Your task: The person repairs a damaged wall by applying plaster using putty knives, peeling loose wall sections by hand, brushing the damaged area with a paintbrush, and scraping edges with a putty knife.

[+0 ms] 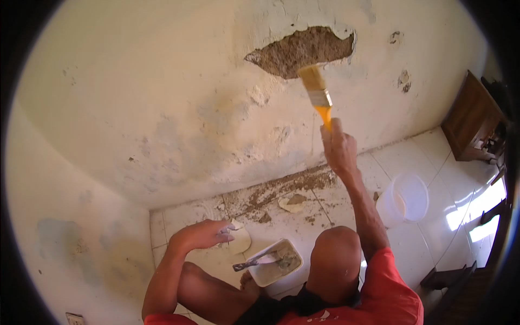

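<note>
My right hand (340, 146) is closed around the yellow handle of a paintbrush (319, 89). Its wide pale bristles point up and reach the lower edge of a hole (303, 51) in the wall, where rough brown material shows; whether they touch it I cannot tell. My left hand (206, 234) hangs over my bent knee with its fingers loosely apart, holding nothing visible. Just past those fingers a pale rounded piece (240, 239) lies on the floor. Between my legs stands a white rectangular tub (295, 265) of grey paste, with a dark-handled tool (252, 264) resting in it.
Crumbled debris (287, 187) and a broken plaster flake (292, 202) lie along the wall's foot. A translucent white bucket (403, 200) stands on the tiles to the right. Farther right is brown wooden furniture (474, 116). The wall (179, 97) has stained and chipped patches.
</note>
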### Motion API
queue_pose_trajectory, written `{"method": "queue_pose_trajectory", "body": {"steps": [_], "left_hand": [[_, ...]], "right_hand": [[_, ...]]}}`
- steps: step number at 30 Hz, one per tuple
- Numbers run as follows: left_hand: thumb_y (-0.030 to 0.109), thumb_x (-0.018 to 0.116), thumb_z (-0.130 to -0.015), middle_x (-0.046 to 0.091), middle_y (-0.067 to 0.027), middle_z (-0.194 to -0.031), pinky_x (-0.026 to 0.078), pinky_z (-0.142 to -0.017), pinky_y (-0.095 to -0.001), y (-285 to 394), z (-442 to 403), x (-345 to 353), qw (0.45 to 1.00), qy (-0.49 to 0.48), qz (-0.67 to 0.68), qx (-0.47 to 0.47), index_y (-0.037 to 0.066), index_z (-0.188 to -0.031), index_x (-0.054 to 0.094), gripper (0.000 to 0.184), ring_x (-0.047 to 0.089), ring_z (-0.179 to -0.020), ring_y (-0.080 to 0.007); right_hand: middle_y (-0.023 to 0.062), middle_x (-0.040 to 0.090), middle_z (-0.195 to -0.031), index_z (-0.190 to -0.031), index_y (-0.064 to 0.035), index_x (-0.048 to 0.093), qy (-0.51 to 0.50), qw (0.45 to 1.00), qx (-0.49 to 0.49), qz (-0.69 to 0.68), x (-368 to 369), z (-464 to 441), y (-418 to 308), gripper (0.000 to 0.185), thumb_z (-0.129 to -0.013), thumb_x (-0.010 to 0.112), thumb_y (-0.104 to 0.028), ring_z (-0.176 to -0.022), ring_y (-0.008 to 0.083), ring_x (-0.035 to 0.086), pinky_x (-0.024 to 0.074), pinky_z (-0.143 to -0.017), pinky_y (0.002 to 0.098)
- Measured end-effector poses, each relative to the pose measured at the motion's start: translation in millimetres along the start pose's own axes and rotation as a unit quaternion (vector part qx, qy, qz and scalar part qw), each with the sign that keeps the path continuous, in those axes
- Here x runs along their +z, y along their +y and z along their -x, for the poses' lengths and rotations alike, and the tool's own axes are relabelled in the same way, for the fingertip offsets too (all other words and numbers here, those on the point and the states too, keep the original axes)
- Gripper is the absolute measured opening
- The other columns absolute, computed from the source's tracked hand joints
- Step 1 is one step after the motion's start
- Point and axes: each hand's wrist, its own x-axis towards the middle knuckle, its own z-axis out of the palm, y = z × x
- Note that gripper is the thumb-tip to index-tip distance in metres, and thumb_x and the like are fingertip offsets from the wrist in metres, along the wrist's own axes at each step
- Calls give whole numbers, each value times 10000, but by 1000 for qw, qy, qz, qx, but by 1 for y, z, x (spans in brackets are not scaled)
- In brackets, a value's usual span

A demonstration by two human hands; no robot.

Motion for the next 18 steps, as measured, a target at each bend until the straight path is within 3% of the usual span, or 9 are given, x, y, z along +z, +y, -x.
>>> {"method": "queue_pose_trajectory", "body": {"steps": [3,5,7,8,9,11,13,17,18], "left_hand": [[404,590,-951,670,-228,-1100,504,-861,-429,4,1,-2,1000,-15,-3,-11,62,-1270,561,468,641,-1022,-377],[403,588,-952,670,-226,-1101,503,-860,-429,7,-2,-3,1000,-24,-10,-14,61,-1269,561,467,641,-1021,-376],[428,582,-959,681,-200,-1092,514,-848,-418,7,-6,-4,1000,-29,0,-4,57,-1302,549,506,660,-967,-349],[428,582,-959,681,-200,-1092,514,-848,-418,8,-7,-3,1000,-30,0,-3,57,-1302,549,506,660,-967,-349],[423,583,-959,683,-198,-1085,517,-836,-414,9,-8,-2,1000,-29,5,8,59,-1309,544,506,664,-946,-341],[418,584,-960,684,-196,-1078,519,-825,-411,7,-2,-6,1000,-23,0,17,61,-1315,540,506,668,-925,-333],[409,584,-961,684,-197,-1063,518,-828,-402,6,-2,-1,999,-16,-29,26,65,-1333,527,510,665,-924,-321],[408,574,-954,667,-210,-1112,500,-860,-425,7,-4,0,1000,-24,4,-2,53,-1248,569,461,635,-1023,-367],[412,575,-953,667,-209,-1114,500,-865,-426,9,-6,-3,999,-38,0,-27,55,-1252,568,466,635,-1028,-367]], "right_hand": [[91,566,-624,-997,-50,478,21,977,130,-170,-27,-6,-16,156,-988,520,-199,-509,186,546,429,-473,371],[80,565,-679,-998,-49,477,77,962,98,-242,-28,-14,-33,119,-979,497,-164,-599,123,534,433,-523,321],[124,543,-675,-994,-51,481,211,856,56,-469,0,-22,-31,85,-971,477,-133,-628,135,544,444,-572,310],[133,568,-585,-973,-40,493,132,984,-36,-111,8,-21,-13,131,-974,555,-155,-447,241,541,424,-431,358],[133,568,-585,-973,-40,493,130,985,-33,-111,5,-20,-7,131,-974,555,-155,-447,241,541,424,-431,358],[98,571,-559,-998,-46,513,-62,997,3,54,4,-24,-1,161,-965,580,-188,-410,237,527,412,-403,367],[58,562,-534,-1004,-45,517,-18,998,-45,48,-13,-22,5,193,-962,597,-216,-383,209,505,399,-381,369],[71,571,-566,-991,-36,510,22,997,57,-40,-56,-12,-6,126,-966,573,-143,-418,169,497,395,-398,339],[92,576,-585,-991,-26,506,120,985,29,-120,-65,-14,-12,101,-963,554,-110,-438,170,498,398,-416,332]]}}
